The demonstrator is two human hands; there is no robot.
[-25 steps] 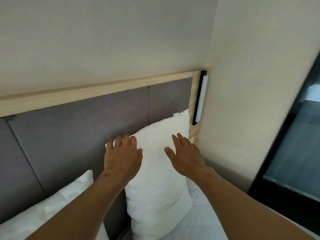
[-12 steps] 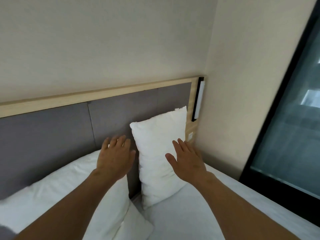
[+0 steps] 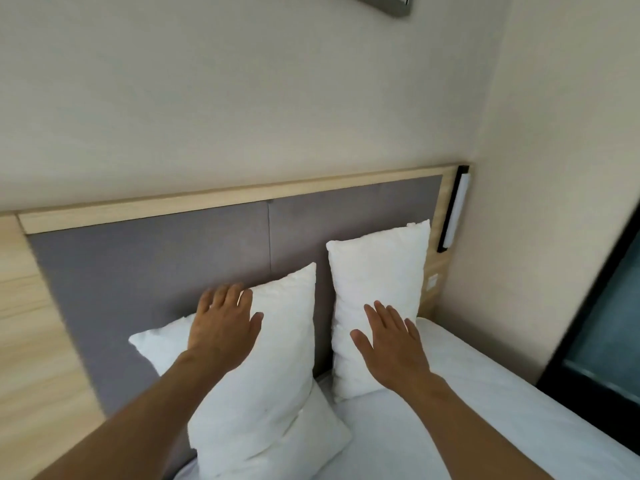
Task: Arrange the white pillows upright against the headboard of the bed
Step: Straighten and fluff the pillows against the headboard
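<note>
Against grey headboard (image 3: 173,268): right pillow (image 3: 377,271) upright near corner, left pillow (image 3: 277,341) leaning, askew. Left hand (image 3: 225,327) flat, open, on its top edge, gripping nothing; right hand (image 3: 391,344) open, flat, over right pillow's lower part. Judgement: rotate left pillow vertical, push back flush, leave right one undisturbed.

both bare forearms are reaching forward and up from the lower frame edge. the left hand (image 3: 223,325) is lying palm down with fingers spread and slightly curled at the tips. the right hand (image 3: 391,344) is extending flat, fingers straight and splayed, thumb out to the side.
</note>
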